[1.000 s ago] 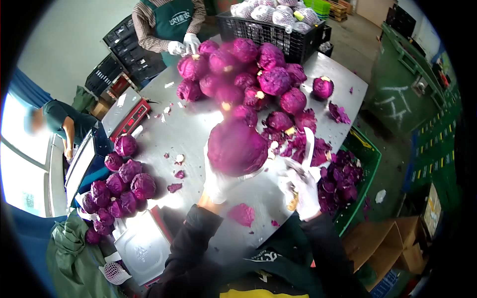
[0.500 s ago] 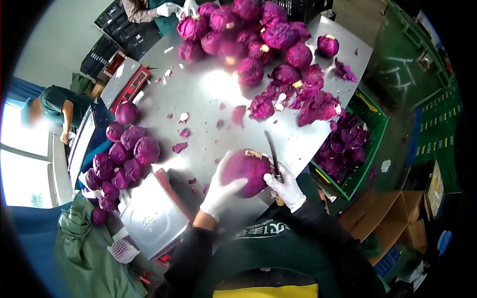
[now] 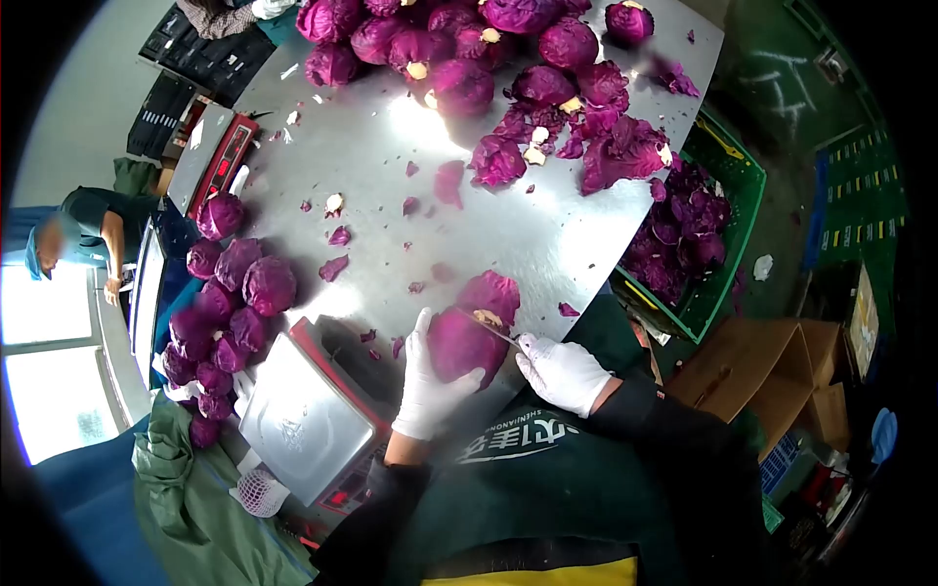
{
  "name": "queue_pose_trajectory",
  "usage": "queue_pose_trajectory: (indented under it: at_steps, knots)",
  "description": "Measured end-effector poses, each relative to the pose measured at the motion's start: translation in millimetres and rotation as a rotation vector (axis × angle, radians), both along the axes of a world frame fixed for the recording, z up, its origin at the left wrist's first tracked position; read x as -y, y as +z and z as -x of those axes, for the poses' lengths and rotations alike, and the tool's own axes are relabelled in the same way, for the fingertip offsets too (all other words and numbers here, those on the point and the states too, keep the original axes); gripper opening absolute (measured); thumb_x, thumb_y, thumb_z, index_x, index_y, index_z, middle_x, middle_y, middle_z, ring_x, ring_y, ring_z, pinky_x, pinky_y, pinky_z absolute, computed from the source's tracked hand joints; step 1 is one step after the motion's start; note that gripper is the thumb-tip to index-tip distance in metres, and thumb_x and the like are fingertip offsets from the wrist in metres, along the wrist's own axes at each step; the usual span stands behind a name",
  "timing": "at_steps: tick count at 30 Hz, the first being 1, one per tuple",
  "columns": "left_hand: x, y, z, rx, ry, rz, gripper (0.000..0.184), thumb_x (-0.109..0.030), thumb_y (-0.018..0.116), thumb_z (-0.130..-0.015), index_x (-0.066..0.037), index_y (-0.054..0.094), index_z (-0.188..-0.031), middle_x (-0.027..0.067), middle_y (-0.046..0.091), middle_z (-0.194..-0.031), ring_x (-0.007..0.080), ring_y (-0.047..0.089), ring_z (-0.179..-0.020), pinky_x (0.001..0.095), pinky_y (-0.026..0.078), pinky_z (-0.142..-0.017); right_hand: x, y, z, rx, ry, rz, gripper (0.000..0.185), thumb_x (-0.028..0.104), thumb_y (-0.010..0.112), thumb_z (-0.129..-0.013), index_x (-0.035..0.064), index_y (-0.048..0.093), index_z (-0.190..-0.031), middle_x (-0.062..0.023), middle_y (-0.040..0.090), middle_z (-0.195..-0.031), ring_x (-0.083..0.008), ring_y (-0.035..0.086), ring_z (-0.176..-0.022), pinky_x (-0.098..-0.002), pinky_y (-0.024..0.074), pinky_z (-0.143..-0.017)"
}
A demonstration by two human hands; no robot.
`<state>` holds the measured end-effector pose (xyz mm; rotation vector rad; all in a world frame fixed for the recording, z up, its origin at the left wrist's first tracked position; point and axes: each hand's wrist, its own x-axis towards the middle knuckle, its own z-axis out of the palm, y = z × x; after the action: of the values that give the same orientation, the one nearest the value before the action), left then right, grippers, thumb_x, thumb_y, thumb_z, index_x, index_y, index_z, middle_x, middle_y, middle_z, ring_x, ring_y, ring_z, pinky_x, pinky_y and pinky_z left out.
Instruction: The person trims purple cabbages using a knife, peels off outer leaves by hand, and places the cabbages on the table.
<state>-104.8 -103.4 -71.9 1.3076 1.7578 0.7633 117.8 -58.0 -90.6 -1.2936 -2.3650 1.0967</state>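
A red cabbage (image 3: 451, 349) is held over the near edge of the metal table by my left hand (image 3: 430, 393), white-gloved, with fingers and thumb wrapped around its side. My right hand (image 3: 567, 375), also gloved, is closed on a knife (image 3: 498, 334); the handle is hidden in the grip. The blade lies against the pale stem end of the cabbage. On the far side, an outer leaf (image 3: 493, 293) stands out from the head.
Red cabbages (image 3: 464, 88) are heaped at the far side, with loose leaves (image 3: 625, 161) nearby. More cabbages (image 3: 269, 285) sit left, beside a scale (image 3: 308, 420). A green crate (image 3: 750, 220) holding leaves stands right, above a cardboard box (image 3: 728, 376). Another person (image 3: 103, 225) is at far left.
The knife has swung from pointing up beside the cabbage to lying against its stem end. An outer leaf now stands away from the head. The view has shifted slightly.
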Motion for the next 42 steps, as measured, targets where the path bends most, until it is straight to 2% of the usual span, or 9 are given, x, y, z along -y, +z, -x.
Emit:
queue_pose_trajectory:
  at_steps: [10,13,16,20,21,23,26,32,42]
  knots:
    - [-12,8,2,-0.15,-0.132,-0.016,0.104,-0.019,0.085,-0.063,0.0,0.029,-0.149,0.0192,0.044,-0.136,0.0301,0.045,-0.128,0.0405,0.037,-0.109,-32,-35,21,0.255,0.06,0.15,0.026,0.015,0.047,-0.092,0.0011,0.053,-0.113,-0.0232,0.068,-0.083,-0.0422,0.067,-0.077,-0.0529,0.0525,-0.069]
    - [3,-9,15,0.225,0.006,0.033,0.106,-0.01,0.084,-0.064,-0.004,0.025,-0.152,0.0157,0.041,-0.139,0.0279,0.043,-0.13,0.0413,0.035,-0.112,-34,-34,21,0.082,0.033,0.236,0.036,0.017,0.046,-0.095,0.0006,0.052,-0.126,-0.0218,0.069,-0.081,-0.0396,0.068,-0.073,-0.0495,0.0524,-0.065]
    - [16,-4,26,0.056,-0.051,-0.012,0.11,-0.006,0.085,-0.065,-0.007,0.02,-0.153,0.0137,0.037,-0.144,0.0268,0.04,-0.133,0.0408,0.035,-0.113,-33,0,19,-0.202,-0.176,0.982,0.044,0.025,0.048,-0.099,0.0061,0.049,-0.138,-0.0153,0.069,-0.084,-0.0283,0.069,-0.072,-0.0367,0.0541,-0.07]
    - [9,22,7,0.676,0.14,0.076,0.115,-0.017,0.09,-0.064,-0.005,0.018,-0.153,0.0163,0.034,-0.144,0.0269,0.035,-0.136,0.0422,0.031,-0.115,-25,-30,27,-0.457,-0.072,0.114,0.037,0.017,0.051,-0.097,0.0057,0.056,-0.133,-0.0114,0.065,-0.099,-0.0232,0.061,-0.079,-0.033,0.0503,-0.076]
    - [4,18,2,0.436,0.08,-0.009,0.115,-0.018,0.09,-0.064,-0.004,0.017,-0.153,0.0169,0.034,-0.144,0.0271,0.035,-0.137,0.042,0.03,-0.115,-31,-21,27,-0.464,-0.083,0.107,0.041,0.018,0.057,-0.095,0.0079,0.057,-0.134,-0.0186,0.063,-0.107,-0.0344,0.062,-0.103,-0.0383,0.0516,-0.087]
    - [-7,5,-4,-0.047,-0.035,-0.172,0.116,-0.02,0.09,-0.065,-0.002,0.017,-0.152,0.0181,0.033,-0.145,0.0276,0.033,-0.138,0.0416,0.028,-0.116,-38,-3,23,-0.367,-0.007,-0.027,0.043,0.019,0.057,-0.095,0.0106,0.054,-0.137,-0.0182,0.06,-0.117,-0.0339,0.062,-0.104,-0.0382,0.052,-0.087]
    - [-22,-6,-13,-0.011,0.052,-0.266,0.114,-0.018,0.089,-0.066,0.0,0.017,-0.151,0.0176,0.033,-0.145,0.0277,0.036,-0.136,0.0396,0.029,-0.115,-41,2,18,-0.353,-0.052,-0.109,0.047,0.02,0.057,-0.094,0.0131,0.051,-0.14,-0.0188,0.057,-0.121,-0.0339,0.063,-0.1,-0.0386,0.0532,-0.085]
    - [-36,-18,-7,-0.063,-0.008,-0.238,0.109,-0.02,0.089,-0.067,0.001,0.021,-0.15,0.0162,0.034,-0.143,0.028,0.038,-0.134,0.0394,0.033,-0.112,-25,23,6,-0.016,-0.092,-0.266,0.06,0.028,0.055,-0.096,0.0169,0.036,-0.151,-0.0105,0.062,-0.08,-0.0308,0.06,-0.058,-0.04,0.0481,-0.054]
    - [-48,-15,-5,-0.178,-0.051,-0.26,0.106,-0.024,0.088,-0.063,0.0,0.026,-0.146,0.0225,0.04,-0.13,0.0381,0.041,-0.122,0.0462,0.036,-0.105,-46,9,25,0.13,-0.034,-0.397,0.049,0.026,0.053,-0.096,0.0192,0.047,-0.145,-0.0098,0.065,-0.074,-0.0282,0.06,-0.054,-0.0395,0.0471,-0.051]
